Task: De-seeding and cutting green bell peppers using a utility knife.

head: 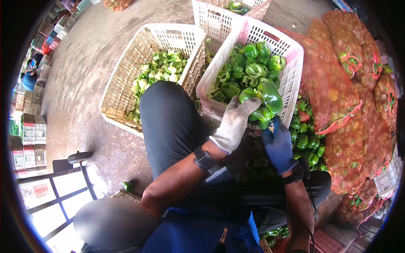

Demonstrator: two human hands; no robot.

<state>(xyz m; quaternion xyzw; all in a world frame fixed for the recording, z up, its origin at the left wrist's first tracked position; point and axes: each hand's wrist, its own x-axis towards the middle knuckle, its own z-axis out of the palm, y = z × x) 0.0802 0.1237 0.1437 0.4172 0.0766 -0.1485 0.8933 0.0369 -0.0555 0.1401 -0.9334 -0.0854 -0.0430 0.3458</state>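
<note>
In a white knit glove, my left hand (235, 121) grips a large green bell pepper (272, 98) from its left side. The pepper is above the near end of a white plastic crate (292, 47) holding cut and whole green peppers (254, 70). My right hand (278, 147), gloved in blue, is shut on a small cutting tool (271, 125). Only the tool's end near the pepper's lower edge shows; its handle is hidden in the fist. Whether the blade is inside the pepper, I cannot tell.
Left of the pepper crate, a dirty white crate (123, 72) holds pale green pepper trimmings (163, 68). Another crate (208, 19) stands behind. Red mesh sacks (332, 76) are piled at right, with loose peppers (308, 140) beside them. A wheeled metal-frame cart (58, 199) is at lower left.
</note>
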